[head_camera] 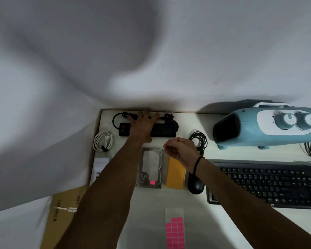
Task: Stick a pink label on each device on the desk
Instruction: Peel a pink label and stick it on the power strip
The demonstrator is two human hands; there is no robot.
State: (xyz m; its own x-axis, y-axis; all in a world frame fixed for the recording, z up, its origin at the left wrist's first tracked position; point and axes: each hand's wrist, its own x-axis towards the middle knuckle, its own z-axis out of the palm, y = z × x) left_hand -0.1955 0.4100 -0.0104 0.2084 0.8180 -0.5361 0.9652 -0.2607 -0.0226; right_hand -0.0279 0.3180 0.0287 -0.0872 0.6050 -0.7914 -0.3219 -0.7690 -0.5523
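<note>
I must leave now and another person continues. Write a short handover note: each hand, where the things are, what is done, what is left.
Left hand: stretched to the far edge of the desk, fingers spread, resting on the black power strip.
Right hand: hovers above the hard drive, fingers loosely curled; whether it pinches a label is too small to tell.
Label sheet: on the near desk edge, many pink labels left.
Done: the hard drive carries one pink label.
Left: no pink label shows on the power strip, mouse, keyboard or blue machine.
</note>
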